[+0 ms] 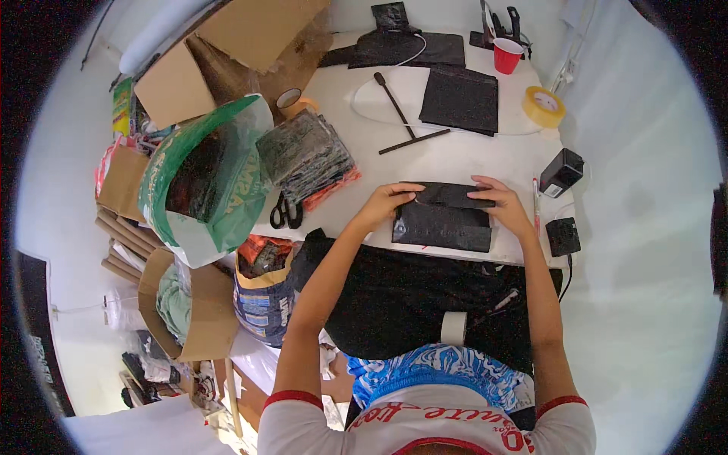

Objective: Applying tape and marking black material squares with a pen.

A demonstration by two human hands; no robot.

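A glossy black plastic bag (442,227) lies flat near the table's front edge, its upper part folded over into a flap. My left hand (385,206) pinches the flap's left end between thumb and fingers. At the flap's right end, my right hand (503,203) grips it with the fingers on top. Farther back rests a stack of flat black sheets or bags (460,100). To the left is a pile of plastic-wrapped dark packets (307,152), with black-handled scissors (287,212) at its near side.
A green-and-white plastic bag (246,205) bulges at the table's left. A black T-shaped rod (409,136), clear tape roll (544,107), red cup (507,55) and black box-shaped device (562,172) stand around the tabletop (379,171). Black cloth and a white roll (453,328) are across my lap.
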